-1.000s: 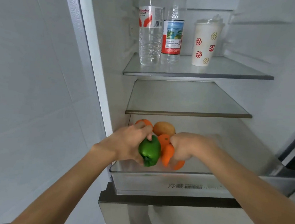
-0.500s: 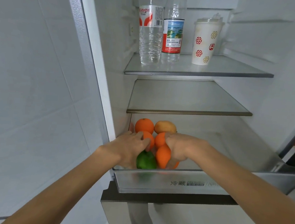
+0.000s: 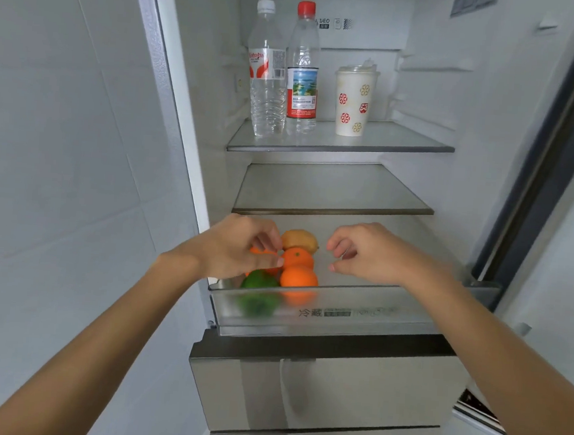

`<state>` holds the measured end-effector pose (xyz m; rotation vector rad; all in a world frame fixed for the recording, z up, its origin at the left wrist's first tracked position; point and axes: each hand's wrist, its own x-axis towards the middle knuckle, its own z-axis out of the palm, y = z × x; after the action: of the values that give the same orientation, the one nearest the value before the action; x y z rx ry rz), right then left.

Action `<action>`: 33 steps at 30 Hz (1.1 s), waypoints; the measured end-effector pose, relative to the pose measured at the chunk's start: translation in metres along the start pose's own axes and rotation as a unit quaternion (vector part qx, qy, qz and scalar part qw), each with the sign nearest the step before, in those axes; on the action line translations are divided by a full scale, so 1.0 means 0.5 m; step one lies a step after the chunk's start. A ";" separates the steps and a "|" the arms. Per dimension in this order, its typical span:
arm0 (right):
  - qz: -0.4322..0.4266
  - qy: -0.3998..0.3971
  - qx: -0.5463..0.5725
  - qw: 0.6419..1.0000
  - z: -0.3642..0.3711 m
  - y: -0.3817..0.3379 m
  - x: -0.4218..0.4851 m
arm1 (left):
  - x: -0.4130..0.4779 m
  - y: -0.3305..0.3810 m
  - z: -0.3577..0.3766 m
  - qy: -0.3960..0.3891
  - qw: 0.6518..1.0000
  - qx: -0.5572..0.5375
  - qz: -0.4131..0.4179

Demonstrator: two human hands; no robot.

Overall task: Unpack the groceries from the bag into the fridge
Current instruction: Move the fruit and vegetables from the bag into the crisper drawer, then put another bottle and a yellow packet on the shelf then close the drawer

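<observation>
A home kitchen, judging by the open household fridge (image 3: 315,185) set against a wall of large pale tiles (image 3: 62,131). Inside, glass shelves (image 3: 339,142) carrying two water bottles (image 3: 282,79) and a lidded paper drink cup (image 3: 353,102). Lower down, a clear crisper drawer (image 3: 322,313) pulled out, holding oranges (image 3: 298,276), a yellowish fruit (image 3: 299,240) and a green pepper (image 3: 260,280). Below that, steel-fronted freezer drawers (image 3: 327,388). Ordinary domestic stock, nothing commercial in scale.
</observation>
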<state>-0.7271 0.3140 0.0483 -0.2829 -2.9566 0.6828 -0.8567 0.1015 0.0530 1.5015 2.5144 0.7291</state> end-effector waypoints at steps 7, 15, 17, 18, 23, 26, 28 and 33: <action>0.054 0.082 0.014 0.995 -0.052 -0.001 -0.132 | 0.057 0.096 0.012 0.002 0.995 0.038 0.088; 0.213 0.200 0.026 0.956 -0.030 -0.037 -0.253 | 0.101 0.117 0.037 -0.056 0.978 0.010 0.200; 0.253 0.243 0.012 0.936 -0.005 -0.062 -0.282 | 0.093 0.140 0.047 -0.054 0.975 -0.035 0.211; 0.273 0.266 0.002 0.925 0.008 -0.074 -0.297 | 0.089 0.154 0.055 -0.050 0.972 -0.057 0.222; 0.387 0.304 -0.026 0.870 0.034 -0.125 -0.417 | 0.056 0.232 0.110 -0.128 0.942 -0.126 0.284; 0.449 0.329 -0.043 0.830 0.029 -0.156 -0.515 | 0.038 0.282 0.155 -0.169 0.924 -0.134 0.314; 0.488 0.336 -0.064 0.803 0.031 -0.181 -0.586 | 0.017 0.329 0.188 -0.189 0.914 -0.139 0.331; 0.568 0.362 -0.100 0.733 0.042 -0.248 -0.770 | -0.074 0.479 0.244 -0.242 0.871 -0.130 0.407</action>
<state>-0.3730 0.1182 0.0652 -1.9175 -1.8058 0.1644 -0.6058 0.2051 0.0519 2.2689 1.3157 0.6169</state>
